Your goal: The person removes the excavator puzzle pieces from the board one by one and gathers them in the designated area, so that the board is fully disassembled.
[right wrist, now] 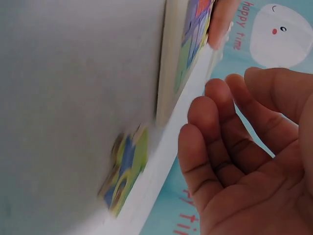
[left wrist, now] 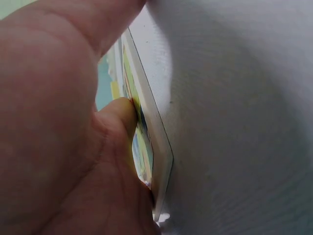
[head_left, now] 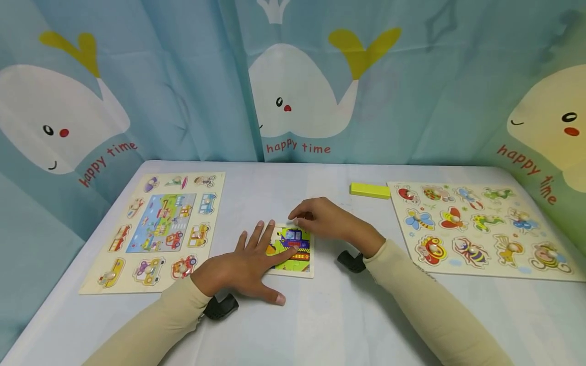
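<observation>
My left hand (head_left: 244, 267) lies spread over a small jigsaw puzzle (head_left: 299, 264) in a pale wooden frame, fingers straight across its left and middle. The puzzle shows a purple vehicle on green; in the left wrist view, a finger touches the board (left wrist: 155, 142) near its edge. Beyond the puzzle's upper right corner is my right hand (head_left: 327, 221), fingers loosely bent. In the right wrist view nothing shows between its fingertips. A loose, blurred puzzle piece (right wrist: 126, 171) in green, yellow and blue appears below that hand, near the frame's corner; the head view does not show it.
A knob puzzle board with vehicles (head_left: 160, 274) lies at the left. Another, with insects (head_left: 485, 239), is at the right. A yellow-green block (head_left: 370, 190) sits by its upper left corner. A whale-printed curtain (head_left: 197, 101) surrounds the white-covered table (head_left: 329, 325).
</observation>
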A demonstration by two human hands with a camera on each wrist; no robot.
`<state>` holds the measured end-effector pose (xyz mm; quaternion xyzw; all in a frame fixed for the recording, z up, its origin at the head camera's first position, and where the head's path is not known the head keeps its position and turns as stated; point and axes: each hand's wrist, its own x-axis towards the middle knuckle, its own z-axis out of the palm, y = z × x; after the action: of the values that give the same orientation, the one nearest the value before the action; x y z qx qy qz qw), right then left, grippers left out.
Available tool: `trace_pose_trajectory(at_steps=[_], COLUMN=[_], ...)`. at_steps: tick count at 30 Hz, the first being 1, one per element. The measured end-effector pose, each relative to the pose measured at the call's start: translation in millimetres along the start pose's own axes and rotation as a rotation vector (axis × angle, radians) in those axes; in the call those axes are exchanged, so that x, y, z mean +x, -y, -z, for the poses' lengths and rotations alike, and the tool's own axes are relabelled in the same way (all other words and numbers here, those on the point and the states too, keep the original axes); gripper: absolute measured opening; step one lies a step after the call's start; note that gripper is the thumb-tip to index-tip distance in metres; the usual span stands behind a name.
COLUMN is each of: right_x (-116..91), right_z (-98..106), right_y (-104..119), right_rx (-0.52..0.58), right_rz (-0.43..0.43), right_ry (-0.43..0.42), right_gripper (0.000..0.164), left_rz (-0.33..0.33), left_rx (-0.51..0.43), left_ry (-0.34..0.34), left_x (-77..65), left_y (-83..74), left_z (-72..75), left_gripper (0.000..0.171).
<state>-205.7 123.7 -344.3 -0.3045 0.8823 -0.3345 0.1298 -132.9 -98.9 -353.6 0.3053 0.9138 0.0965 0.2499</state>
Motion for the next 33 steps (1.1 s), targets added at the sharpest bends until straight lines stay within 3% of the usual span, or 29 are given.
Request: trace_pose_trajectory(at_steps=[7,19,33], right_x=[6,13,15], right_z=[-7,-19,-21], right_y=[6,12,14], right_rx=[-0.028,-0.149,-0.203], right_rz=[0.011,0.056,0.078], right_ry=[0.078,0.128,0.103], right_gripper=[0.02,0.019,0.019], left_rz=[-0.012,-0.002,-0.012], left_rx=[0.033,0.037,0.015], left_ry=[0.002,0.006,-0.007], left_x=[0.3,0.9,1.7], left_y=[1.2,1.0,2.9], left_z=[0.4,-0.8,0.0], left_gripper=[0.096,0.093,0.082])
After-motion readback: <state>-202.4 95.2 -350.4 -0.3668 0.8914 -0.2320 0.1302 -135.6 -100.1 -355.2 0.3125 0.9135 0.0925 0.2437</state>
